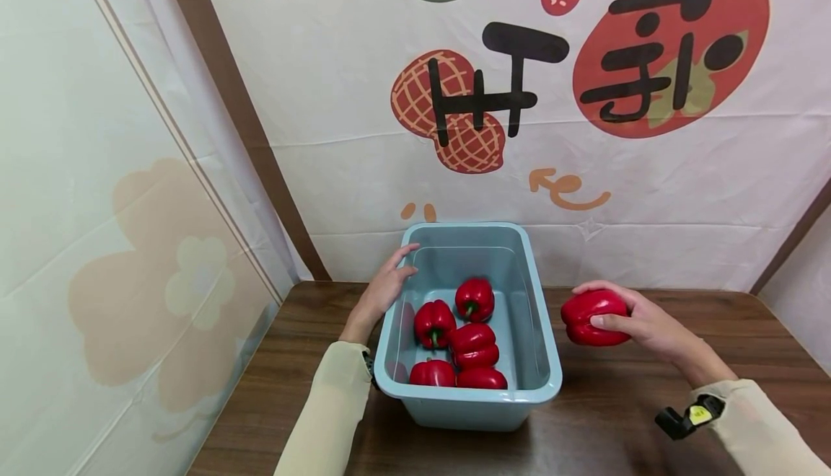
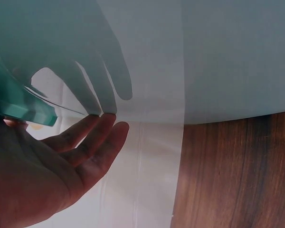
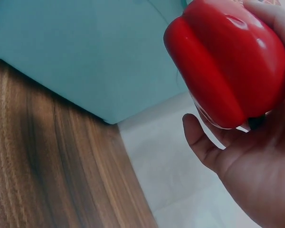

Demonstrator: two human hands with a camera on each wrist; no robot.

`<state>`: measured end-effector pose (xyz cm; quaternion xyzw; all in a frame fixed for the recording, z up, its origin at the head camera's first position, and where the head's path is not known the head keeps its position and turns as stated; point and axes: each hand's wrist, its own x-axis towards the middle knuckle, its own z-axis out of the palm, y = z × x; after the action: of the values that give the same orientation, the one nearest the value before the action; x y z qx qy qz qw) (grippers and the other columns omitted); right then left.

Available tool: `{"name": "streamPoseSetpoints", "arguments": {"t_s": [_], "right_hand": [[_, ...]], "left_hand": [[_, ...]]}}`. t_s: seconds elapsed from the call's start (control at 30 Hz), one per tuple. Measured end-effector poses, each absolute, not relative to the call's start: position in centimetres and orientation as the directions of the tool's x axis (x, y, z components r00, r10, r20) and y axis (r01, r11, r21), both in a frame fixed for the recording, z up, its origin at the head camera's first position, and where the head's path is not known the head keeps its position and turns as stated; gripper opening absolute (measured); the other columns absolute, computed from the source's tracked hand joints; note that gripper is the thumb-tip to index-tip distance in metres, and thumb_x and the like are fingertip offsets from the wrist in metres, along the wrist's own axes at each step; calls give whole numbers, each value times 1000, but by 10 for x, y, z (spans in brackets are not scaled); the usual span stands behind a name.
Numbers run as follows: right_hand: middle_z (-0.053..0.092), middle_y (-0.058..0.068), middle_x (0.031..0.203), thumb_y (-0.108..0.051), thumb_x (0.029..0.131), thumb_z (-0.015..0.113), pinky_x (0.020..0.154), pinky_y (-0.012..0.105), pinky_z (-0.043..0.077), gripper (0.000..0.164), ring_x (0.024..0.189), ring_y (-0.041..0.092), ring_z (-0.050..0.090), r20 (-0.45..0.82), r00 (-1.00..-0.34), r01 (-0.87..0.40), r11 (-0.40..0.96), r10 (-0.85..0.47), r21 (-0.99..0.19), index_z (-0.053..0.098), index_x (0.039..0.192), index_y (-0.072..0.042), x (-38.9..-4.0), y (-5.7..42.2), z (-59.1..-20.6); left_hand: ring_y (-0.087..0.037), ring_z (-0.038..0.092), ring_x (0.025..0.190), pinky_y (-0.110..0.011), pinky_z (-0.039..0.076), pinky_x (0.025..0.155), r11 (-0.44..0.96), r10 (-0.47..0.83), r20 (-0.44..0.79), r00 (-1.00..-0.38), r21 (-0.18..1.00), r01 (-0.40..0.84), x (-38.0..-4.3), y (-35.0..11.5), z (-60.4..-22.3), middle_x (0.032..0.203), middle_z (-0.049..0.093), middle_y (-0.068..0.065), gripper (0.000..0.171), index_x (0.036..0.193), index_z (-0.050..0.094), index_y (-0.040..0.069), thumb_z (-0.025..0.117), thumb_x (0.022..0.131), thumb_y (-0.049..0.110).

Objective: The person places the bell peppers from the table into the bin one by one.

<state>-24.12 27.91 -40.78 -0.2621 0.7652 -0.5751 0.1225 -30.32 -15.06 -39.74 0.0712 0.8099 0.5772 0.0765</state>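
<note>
My right hand [image 1: 632, 317] grips a glossy red bell pepper [image 1: 594, 317], held to the right of a light blue plastic bin [image 1: 462, 415]. In the right wrist view, the pepper [image 3: 228, 61] tilts, and its dark green stem shows beside the palm. At the left side of the bin, my left hand [image 1: 384, 285] holds the rim, its thumb reaching over the edge. Its fingertips [image 2: 108, 124] meet the glossy outer wall in the left wrist view. Inside the bin lie several more red bell peppers [image 1: 474, 346], grouped toward the near end.
The bin stands on a dark brown wood-grain table [image 1: 604, 418], close to its back edge. Behind rises a white printed curtain [image 1: 337, 151] with fruit drawings and black characters. Another pale curtain [image 1: 97, 195] with a flower print hangs along the left.
</note>
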Motion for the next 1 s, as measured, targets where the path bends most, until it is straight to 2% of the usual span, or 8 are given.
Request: {"name": "streamPoseSetpoints", "arguments": {"t_s": [0.3,0.53,0.8,1.0], "right_hand": [[60,-2,122,-5,94,56,77,45,59,45,107,21,60,124,-838,-279,223,-532,-934,46,138,-8,-241,274,-401],[60,-3,121,-7,94,58,76,43,59,44,107,21,59,128,-849,-291,251,-513,-923,47,137,-12,-240,272,-395],[59,-3,122,-4,94,56,75,43,60,44,108,20,59,164,-822,-323,208,-546,-923,48,137,-13,-242,271,-390],[59,-3,123,-5,92,59,75,43,60,47,109,19,58,168,-822,-332,217,-545,-918,48,138,-13,-242,269,-386]], "left_hand": [[-46,47,127,-64,41,101,326,197,-47,-979,945,20,-302,-151,-396,154,35,-15,50,150,38,28,41,101,23],[-45,50,124,-61,45,99,342,205,-44,-978,939,30,-302,-152,-397,154,35,-16,51,152,35,28,37,102,24],[-42,50,123,-61,44,100,345,210,-13,-978,937,61,-305,-150,-399,156,31,-14,52,152,36,23,40,100,21],[-38,52,120,-57,46,98,355,200,-10,-980,933,63,-304,-151,-398,156,32,-12,52,151,37,24,41,100,23]]}}
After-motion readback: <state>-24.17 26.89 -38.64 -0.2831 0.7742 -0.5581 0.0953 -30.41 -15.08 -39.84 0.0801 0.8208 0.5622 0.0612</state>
